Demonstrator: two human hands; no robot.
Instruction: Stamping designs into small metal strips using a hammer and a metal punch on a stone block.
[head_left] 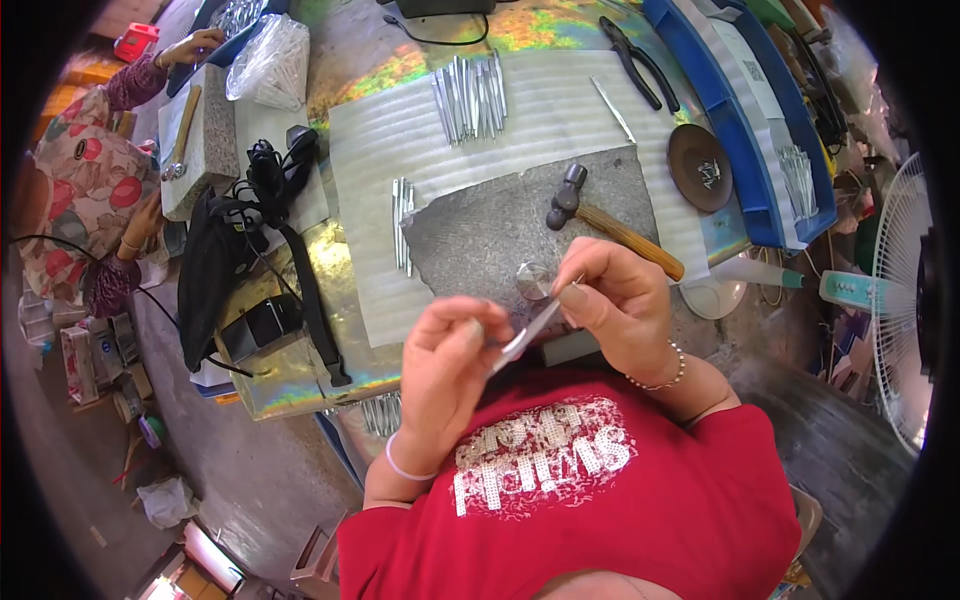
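Observation:
Just in front of my chest, a slim, tapered silver metal piece (524, 341) slants between my hands; its exact kind is unclear. My right hand (622, 305) pinches its upper end between thumb and fingers. Near the lower end, my left hand (447, 352) is closed, with curled, slightly blurred fingertips against the piece. Beyond them is a grey stone slab (480, 225) bearing a small round metal block (534, 281) and a ball-peen hammer (610, 228) with a wooden handle. Similar silver pieces lie in a large bunch (470, 98) and a smaller row (402, 225) on white foam sheeting (365, 140).
Black-handled pliers (640, 65), a brown dish (699, 168) of small metal bits and a blue bin (745, 130) stand at right, beside a fan (905, 300). Black straps and a bag (215, 270) lie left. A co-worker (90, 190) sits beyond, near a stone block (212, 150) and hammer.

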